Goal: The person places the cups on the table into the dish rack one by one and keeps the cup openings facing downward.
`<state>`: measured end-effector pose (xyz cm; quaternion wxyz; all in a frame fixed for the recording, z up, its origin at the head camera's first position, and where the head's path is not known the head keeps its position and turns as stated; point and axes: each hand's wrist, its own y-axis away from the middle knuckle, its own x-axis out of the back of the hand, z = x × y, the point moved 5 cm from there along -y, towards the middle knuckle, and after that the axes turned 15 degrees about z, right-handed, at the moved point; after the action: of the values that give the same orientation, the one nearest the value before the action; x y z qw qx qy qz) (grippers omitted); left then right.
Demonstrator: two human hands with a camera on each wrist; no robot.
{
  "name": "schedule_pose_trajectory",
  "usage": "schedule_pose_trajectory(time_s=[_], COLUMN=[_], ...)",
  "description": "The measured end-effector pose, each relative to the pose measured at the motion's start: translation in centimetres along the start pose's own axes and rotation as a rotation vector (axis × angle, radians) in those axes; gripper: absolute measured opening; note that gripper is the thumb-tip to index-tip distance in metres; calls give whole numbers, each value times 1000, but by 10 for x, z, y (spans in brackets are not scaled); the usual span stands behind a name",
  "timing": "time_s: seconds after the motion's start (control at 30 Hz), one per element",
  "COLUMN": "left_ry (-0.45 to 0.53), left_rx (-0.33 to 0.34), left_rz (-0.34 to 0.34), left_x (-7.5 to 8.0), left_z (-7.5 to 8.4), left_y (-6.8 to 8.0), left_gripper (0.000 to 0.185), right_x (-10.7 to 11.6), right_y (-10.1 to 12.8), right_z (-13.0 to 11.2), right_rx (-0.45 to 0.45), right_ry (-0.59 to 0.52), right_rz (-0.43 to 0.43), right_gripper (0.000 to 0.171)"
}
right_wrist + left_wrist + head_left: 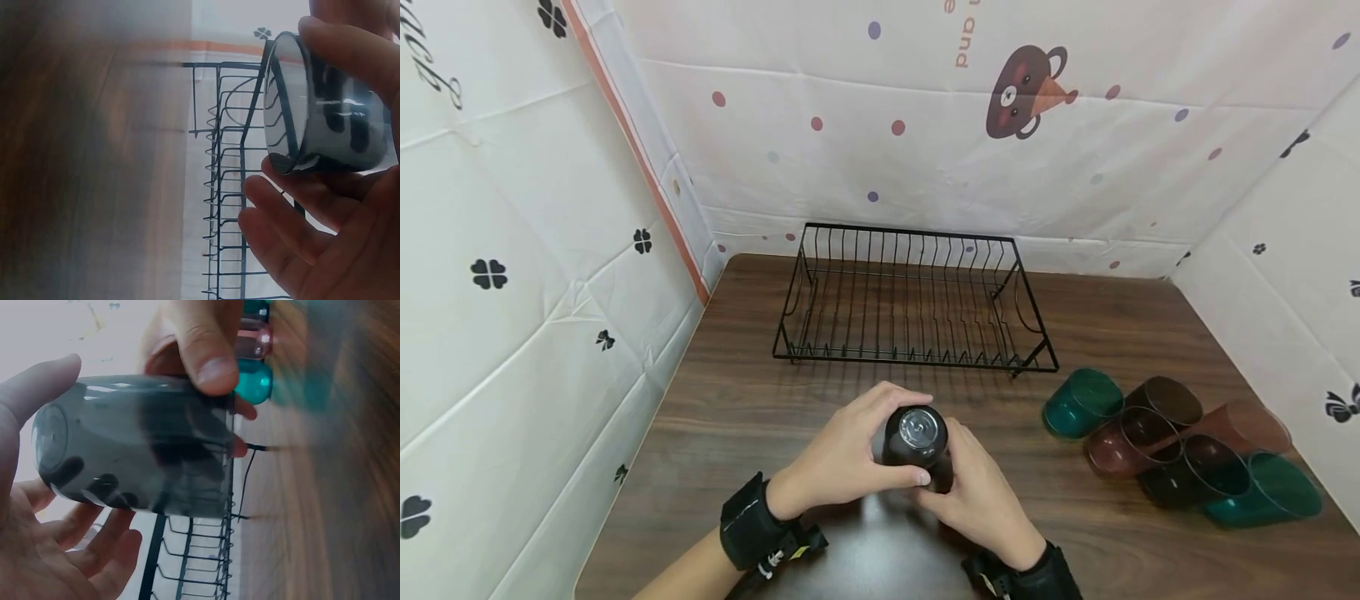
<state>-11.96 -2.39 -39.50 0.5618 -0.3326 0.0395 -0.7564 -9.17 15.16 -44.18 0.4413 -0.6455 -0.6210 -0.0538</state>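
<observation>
Tabletop: dark cup (914, 437) between hands (910, 479)

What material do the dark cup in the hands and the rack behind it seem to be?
Cup: probably smoky translucent plastic, glossy; fingers show through its wall. Rack: thin metal wire, seemingly black-coated, with a matte look.

My head view bright, evenly lit, edges bowed; both wrist views show blurred tabletop (75, 156); glare on tumbler (914, 433) base.
</observation>
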Motion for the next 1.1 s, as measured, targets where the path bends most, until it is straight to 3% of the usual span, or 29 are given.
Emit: schedule_pose_trajectory(time_s=[0.43, 0.8, 0.97, 1.1], left_ry=[22, -25, -41, -74], left_rx=[36, 14, 25, 42], left_rz=[-72, -45, -4, 23], left_x=[-8, -4, 3, 11], left_z=[-11, -11, -13, -16], left_y=[2, -1, -5, -7], left_gripper=[85, 85, 86, 86], right_x=[1, 1, 8, 26], right_y=[2, 2, 3, 4], right_z=[5, 6, 11, 21], right_rx=[-41, -20, 5, 63], right_ry=[27, 7, 35, 73], right_rz=[-21, -10, 62, 233], right_gripper=[83, 80, 76, 64])
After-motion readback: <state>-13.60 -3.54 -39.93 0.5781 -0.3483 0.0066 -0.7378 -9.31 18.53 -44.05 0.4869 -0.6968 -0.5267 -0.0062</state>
